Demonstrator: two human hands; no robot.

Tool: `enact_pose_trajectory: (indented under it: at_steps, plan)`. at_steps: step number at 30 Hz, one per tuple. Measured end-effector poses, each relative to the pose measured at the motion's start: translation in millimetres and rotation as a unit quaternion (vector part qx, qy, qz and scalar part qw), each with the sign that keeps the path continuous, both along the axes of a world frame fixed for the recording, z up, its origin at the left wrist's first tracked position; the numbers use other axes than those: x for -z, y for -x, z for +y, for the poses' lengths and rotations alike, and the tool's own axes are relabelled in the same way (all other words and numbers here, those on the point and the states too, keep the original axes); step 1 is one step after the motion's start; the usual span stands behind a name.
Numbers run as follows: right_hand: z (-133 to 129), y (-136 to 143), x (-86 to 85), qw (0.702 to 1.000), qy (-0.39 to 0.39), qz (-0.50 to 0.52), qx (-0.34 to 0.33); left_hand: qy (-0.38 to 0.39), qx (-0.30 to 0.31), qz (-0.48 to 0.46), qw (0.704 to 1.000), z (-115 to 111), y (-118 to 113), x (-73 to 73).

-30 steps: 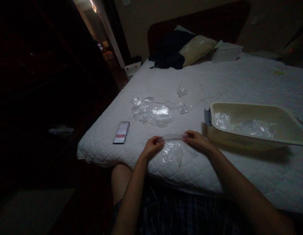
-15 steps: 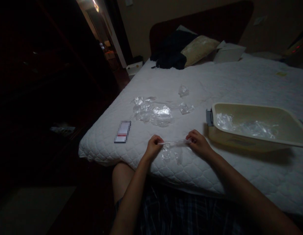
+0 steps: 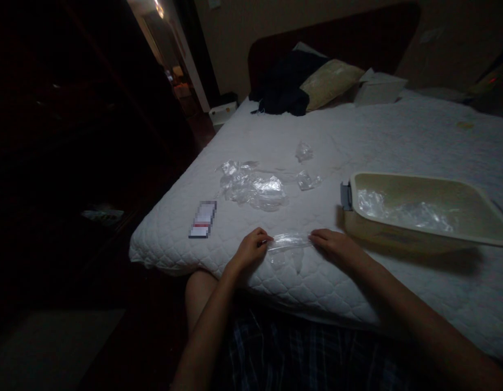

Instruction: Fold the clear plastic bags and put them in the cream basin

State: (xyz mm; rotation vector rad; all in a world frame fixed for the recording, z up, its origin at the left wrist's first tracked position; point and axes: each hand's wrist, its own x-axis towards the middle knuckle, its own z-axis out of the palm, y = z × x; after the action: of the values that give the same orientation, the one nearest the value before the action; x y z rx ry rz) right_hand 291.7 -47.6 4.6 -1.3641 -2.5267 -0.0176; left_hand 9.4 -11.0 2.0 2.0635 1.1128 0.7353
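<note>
One phone (image 3: 203, 220) flat on the bed (image 3: 165, 228), left of centre in the frame; next, crumpled wrap (image 3: 257, 188) near the middle. Just below, pinching the left end of a clear strip (image 3: 290, 240) with the left hand (image 3: 250, 250), thumb and fingers nearly together. Touching the strip's right end with the right hand (image 3: 338, 247), fingers stretched out; cannot tell whether gripping. At right, a tub (image 3: 377, 231) with more wrap inside

Dim, grainy light falls to near black at left, glinting on clear plastic (image 3: 290, 240)
</note>
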Motion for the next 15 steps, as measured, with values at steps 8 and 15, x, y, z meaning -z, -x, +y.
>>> enact_pose_trajectory:
  at_steps: [8, 15]
  plan:
    - [-4.6, 4.4, 7.5, 0.988, -0.087, -0.117, -0.042, -0.051, -0.092, -0.011, 0.994, -11.8, -3.7, -0.1]
    - [-6.8, 13.2, 0.8, 0.982, -0.09, -0.159, -0.035, -0.203, -0.134, 0.148, 0.959, -25.7, -19.5, -8.4]
